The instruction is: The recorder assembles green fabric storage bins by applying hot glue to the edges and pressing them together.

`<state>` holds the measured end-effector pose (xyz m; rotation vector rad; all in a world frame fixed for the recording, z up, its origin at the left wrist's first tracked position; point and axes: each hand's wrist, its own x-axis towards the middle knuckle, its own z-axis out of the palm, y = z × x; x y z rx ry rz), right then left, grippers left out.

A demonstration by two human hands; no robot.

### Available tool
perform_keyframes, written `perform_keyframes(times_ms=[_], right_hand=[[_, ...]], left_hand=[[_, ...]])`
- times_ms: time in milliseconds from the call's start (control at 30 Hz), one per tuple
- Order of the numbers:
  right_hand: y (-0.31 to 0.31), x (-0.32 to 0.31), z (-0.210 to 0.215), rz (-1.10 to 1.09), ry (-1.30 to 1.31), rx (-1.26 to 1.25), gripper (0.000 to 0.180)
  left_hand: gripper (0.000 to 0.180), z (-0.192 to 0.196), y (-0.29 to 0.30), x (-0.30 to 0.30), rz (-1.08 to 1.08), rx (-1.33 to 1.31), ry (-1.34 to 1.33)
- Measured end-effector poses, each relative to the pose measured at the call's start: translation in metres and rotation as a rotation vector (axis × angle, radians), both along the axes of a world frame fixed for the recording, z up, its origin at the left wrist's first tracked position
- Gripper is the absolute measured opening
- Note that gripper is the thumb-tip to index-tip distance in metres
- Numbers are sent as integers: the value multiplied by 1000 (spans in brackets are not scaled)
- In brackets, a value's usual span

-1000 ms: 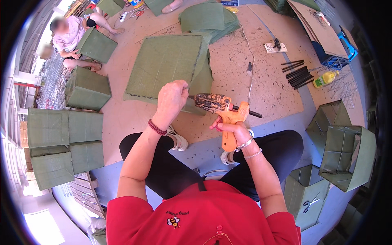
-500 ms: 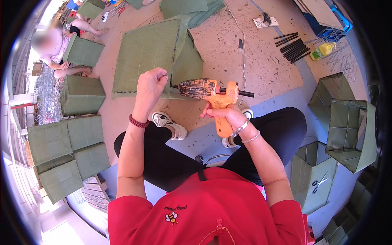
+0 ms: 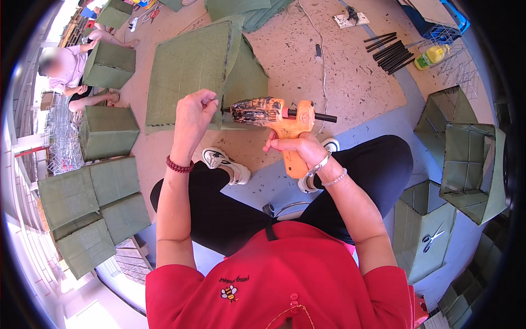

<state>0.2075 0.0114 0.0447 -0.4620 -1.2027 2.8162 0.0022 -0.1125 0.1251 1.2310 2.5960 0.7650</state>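
In front of me stands a large box covered in green fabric (image 3: 183, 77). My left hand (image 3: 194, 115) is closed at its near upright edge, thumb and fingers pinched together on the fabric there; the fingertips are partly hidden. My right hand (image 3: 301, 147) is wrapped round the handle of an orange hot glue gun (image 3: 293, 126), whose front is smeared with black. The gun's nozzle points left at the box edge, close to my left fingertips. A black glue stick (image 3: 327, 118) sticks out of its back end.
Black glue sticks (image 3: 392, 57) and a yellow bottle (image 3: 433, 57) lie at the far right. Green boxes (image 3: 472, 167) stand on both sides; scissors (image 3: 432, 238) rest on one. A white cable (image 3: 323, 66) crosses the floor. A co-worker (image 3: 68, 68) sits far left beside another box (image 3: 109, 64).
The glue gun and both my hands have shifted slightly left in the view, along with the box and surroundings. The nozzle stays at the box edge. The co-worker's arm has come up behind their box.
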Motion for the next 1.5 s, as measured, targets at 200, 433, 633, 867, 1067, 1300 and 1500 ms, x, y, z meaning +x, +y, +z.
perform_keyframes(times_ms=[200,433,633,867,1067,1300,1500], right_hand=[[-3,-3,-4,-72,6,-75,36],[-2,-3,-1,-75,2,-66,35],[-1,-2,-3,-42,-3,-54,28],[7,4,3,0,-13,0,19],[46,26,49,-284,48,137,34],[120,55,95,-635,300,146,27],[149,43,70,-701,325,-77,26]], left_hand=[[13,0,1,0,22,-9,-4],[14,1,1,0,19,-16,-17],[14,0,1,-1,21,-8,-21],[13,2,4,2,28,4,-41],[14,-8,0,20,-43,-36,381],[23,-38,-8,98,-183,-99,464],[37,-159,-22,95,571,311,-464]])
